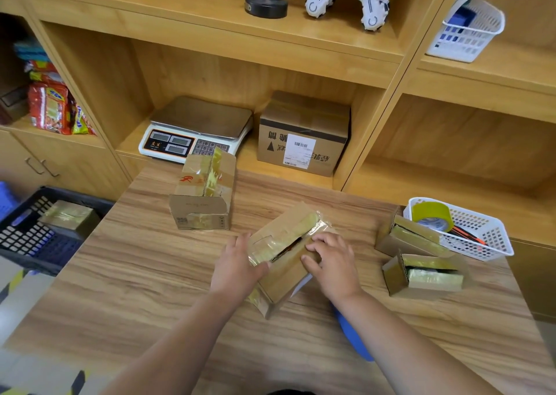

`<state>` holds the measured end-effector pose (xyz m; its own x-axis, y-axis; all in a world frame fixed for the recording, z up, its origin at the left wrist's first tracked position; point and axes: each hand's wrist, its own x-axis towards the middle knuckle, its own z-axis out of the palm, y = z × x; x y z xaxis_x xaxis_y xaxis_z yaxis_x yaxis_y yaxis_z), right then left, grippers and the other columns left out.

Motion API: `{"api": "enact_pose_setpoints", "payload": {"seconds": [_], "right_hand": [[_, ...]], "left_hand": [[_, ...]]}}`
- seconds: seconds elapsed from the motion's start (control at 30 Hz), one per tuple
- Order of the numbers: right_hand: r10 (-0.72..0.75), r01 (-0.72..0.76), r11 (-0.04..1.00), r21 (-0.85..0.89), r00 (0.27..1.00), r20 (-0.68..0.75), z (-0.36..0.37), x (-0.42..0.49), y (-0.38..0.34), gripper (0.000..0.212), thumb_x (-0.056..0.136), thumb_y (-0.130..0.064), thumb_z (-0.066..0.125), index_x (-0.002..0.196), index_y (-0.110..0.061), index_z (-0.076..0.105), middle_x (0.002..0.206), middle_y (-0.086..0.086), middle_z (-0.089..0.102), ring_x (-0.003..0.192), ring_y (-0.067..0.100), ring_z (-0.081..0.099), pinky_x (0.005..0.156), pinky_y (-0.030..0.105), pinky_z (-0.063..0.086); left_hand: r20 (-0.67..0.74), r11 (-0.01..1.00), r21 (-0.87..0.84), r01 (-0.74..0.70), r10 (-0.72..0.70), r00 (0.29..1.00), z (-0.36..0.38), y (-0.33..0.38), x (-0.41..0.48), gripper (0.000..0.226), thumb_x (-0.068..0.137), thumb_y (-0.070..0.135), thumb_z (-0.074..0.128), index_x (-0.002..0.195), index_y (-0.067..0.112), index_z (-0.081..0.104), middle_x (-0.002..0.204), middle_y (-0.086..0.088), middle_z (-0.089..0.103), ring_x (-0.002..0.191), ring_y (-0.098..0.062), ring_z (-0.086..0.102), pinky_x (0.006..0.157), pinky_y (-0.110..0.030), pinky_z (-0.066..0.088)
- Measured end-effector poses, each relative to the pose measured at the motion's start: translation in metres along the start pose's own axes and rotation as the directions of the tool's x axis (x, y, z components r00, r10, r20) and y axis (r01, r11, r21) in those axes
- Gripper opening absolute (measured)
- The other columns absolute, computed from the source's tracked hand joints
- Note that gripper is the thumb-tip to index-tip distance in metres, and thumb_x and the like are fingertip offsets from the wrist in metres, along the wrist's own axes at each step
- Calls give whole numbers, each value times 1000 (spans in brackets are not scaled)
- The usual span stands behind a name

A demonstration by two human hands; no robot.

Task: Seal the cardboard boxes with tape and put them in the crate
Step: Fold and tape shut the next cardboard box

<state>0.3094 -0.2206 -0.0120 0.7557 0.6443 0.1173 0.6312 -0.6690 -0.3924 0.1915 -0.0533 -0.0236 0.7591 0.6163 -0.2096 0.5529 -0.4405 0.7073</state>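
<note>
**Half-taped box held in both hands on the counter**

The cardboard box (pixel 287 277) lies tilted at the middle of the counter (pixel 135 274). Yellowish tape covers its flaps and a dark gap shows between them. The left hand (pixel 237 262) grips its left end, thumb over the flap. The right hand (pixel 331 262) holds the right flap with bent fingers and thumb.

Just behind stands a second box (pixel 204 196) with a red logo under its tape; the small print on its front is too fine to read. On the shelf, a larger carton (pixel 304 132) bears a white barcode label and black characters that appear upside down. The scale (pixel 195 132) beside it has a logo on its panel that cannot be read.

To the right two open boxes (pixel 406 238) touch a white basket (pixel 487 238) holding a tape roll (pixel 433 215). To the left, off the counter, the black crate (pixel 24 238) holds one taped box (pixel 67 217). A blue object (pixel 352 334) lies partly hidden under the right forearm.
</note>
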Motion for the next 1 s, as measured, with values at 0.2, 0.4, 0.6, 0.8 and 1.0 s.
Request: {"api": "enact_pose_setpoints", "payload": {"seconds": [0.2,0.4,0.6,0.8,1.0], "right_hand": [[-16,15,999,44,1000,22,1,1,2,28,90,-27,62,109,-9,69,122,1,58,119,19,44,97,15,18],[16,-15,990,144,1000,-5,-6,-6,3,34,90,-31,62,120,-14,64,138,1,47,132,17,32,104,15,13],[240,-212,958,194,962,-134,-2,-27,16,53,88,-29,65,134,-7,49,141,12,39,131,27,33,106,28,24],[276,-252,948,193,955,-108,0,-33,25,56,87,-25,67,135,-4,46,136,15,43,128,29,37,104,25,24],[263,-246,954,170,961,-87,6,-36,18,50,89,-25,64,133,-6,48,135,10,47,124,25,38,103,28,27]], "left_hand": [[-61,999,-34,3,-5,998,5,3,0,73,74,33,75,137,22,40,121,5,46,113,-17,46,93,-36,44],[-67,982,183,-46,59,996,-1,2,-3,80,79,54,62,143,19,30,133,-1,41,126,-22,34,104,-39,31],[29,844,434,-314,336,942,-1,17,-22,102,62,79,45,145,26,21,150,2,19,141,-18,3,117,-44,2],[266,579,672,-462,395,880,8,6,-32,113,68,82,40,151,16,1,158,-8,-5,145,-25,-8,116,-52,-9],[287,626,630,-459,362,887,-8,-1,-16,91,85,67,34,152,15,0,160,-6,-4,147,-20,-9,116,-43,-9]]}}
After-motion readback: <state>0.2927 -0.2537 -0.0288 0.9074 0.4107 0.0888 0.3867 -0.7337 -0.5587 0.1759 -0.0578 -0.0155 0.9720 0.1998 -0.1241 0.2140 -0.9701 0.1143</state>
